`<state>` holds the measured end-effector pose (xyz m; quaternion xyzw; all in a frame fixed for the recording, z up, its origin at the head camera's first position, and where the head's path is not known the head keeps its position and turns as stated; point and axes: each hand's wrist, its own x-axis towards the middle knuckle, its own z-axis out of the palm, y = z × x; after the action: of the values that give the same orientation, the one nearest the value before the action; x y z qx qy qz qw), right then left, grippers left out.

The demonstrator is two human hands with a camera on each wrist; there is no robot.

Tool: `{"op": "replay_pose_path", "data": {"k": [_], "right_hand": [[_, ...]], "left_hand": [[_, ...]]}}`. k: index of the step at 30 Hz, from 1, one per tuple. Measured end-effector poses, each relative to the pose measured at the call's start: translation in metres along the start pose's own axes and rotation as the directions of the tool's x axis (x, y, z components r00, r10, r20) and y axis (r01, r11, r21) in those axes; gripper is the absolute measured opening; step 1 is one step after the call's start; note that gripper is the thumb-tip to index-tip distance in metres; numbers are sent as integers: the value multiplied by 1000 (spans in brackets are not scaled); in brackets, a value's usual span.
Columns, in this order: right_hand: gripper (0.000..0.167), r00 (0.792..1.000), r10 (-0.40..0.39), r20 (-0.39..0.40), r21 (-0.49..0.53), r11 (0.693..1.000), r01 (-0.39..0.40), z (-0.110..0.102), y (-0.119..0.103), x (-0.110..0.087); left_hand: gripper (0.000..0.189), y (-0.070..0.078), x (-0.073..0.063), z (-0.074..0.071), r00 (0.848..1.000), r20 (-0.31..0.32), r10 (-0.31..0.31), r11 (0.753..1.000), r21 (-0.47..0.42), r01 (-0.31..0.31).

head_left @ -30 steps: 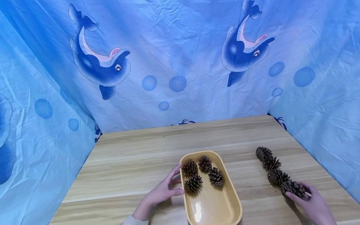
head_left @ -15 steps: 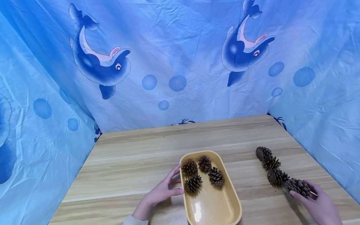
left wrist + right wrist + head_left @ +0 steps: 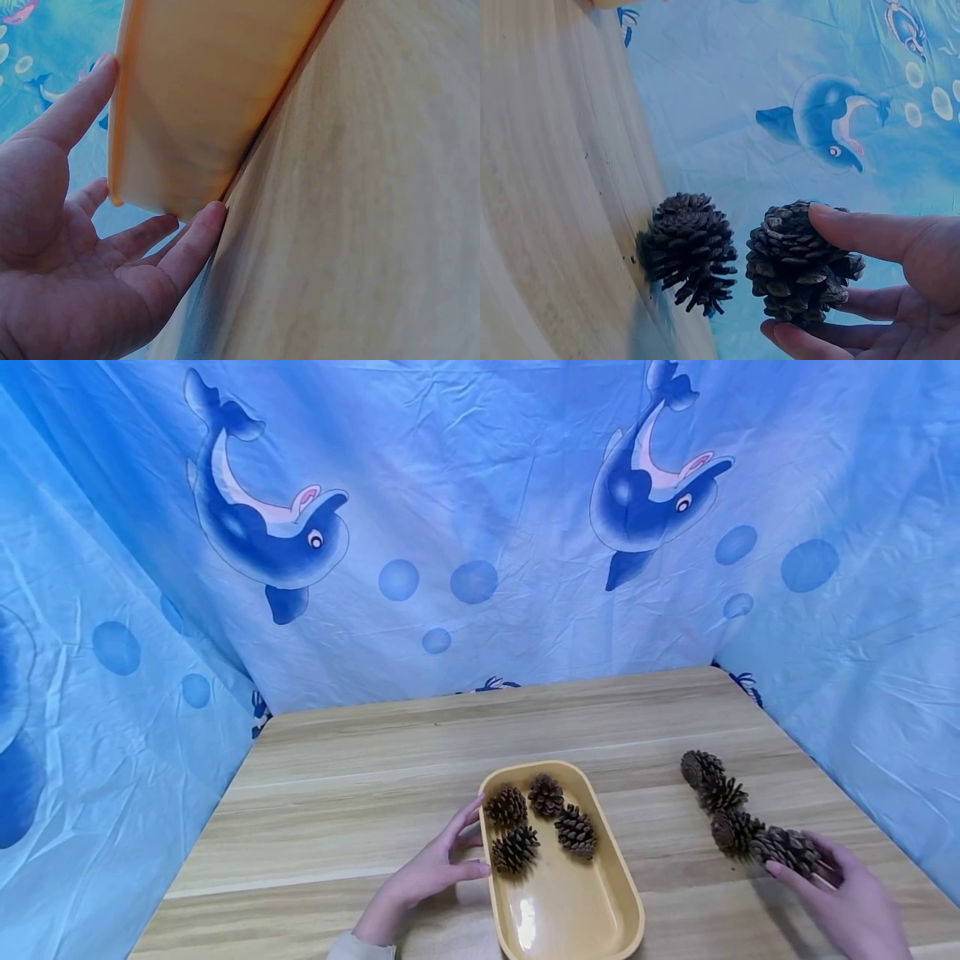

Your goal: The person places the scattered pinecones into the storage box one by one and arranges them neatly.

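My right hand (image 3: 855, 893) pinches a brown pine cone (image 3: 784, 850) at the right of the table. In the right wrist view, the thumb lies on top of this pine cone (image 3: 802, 262) and fingers are beneath; it looks raised off the tabletop. Three more pine cones stretch away from it in a slanting row, the nearest (image 3: 735, 832) close beside it. A yellow tray (image 3: 562, 910) holds several pine cones (image 3: 516, 849) at its far end. Against the tray's left side rests my left hand (image 3: 431, 872), fingers spread, fingertips touching the outer wall (image 3: 202, 97).
The wooden table (image 3: 360, 793) runs back to a blue dolphin-printed cloth (image 3: 465, 510) hanging behind it and on both sides. Bare wood lies between the tray and the row of pine cones.
The right hand and its pine cone shifted slightly right, then the cone came a little left and up. The left hand and tray stayed in place.
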<state>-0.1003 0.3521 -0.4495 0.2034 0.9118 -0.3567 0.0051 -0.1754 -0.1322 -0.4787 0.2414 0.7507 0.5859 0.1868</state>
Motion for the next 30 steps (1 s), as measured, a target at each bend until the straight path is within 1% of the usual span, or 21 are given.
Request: {"op": "replay_pose_path", "data": {"k": [3,7,12,15,22,27,30], "right_hand": [[94,999,-34,-2,16,999,34,1,-3,-1],[91,995,-102,0,8,995,102,4,-6,-2],[87,984,-175,15,12,985,175,11,-12,-3],[85,981,-194,23,35,981,193,16,-18,-6],[88,976,-208,65,102,974,201,23,-34,-11],[88,972,-226,63,132,967,216,29,-42,-14],[86,966,-254,47,132,960,246,32,-47,-16]], "left_hand": [[94,-1,0,0,1000,0,1,1000,6,-1],[94,-1,0,0,1000,-3,1,1000,13,0],[95,-1,0,1,1000,-6,-5,1000,18,6],[96,-1,-1,1,1000,-6,-6,1000,23,6],[103,-1,0,1,1000,11,3,1000,-13,-3],[103,-1,0,0,1000,15,1,1000,-30,-1],[102,-1,0,0,1000,18,-2,999,-37,3]]}}
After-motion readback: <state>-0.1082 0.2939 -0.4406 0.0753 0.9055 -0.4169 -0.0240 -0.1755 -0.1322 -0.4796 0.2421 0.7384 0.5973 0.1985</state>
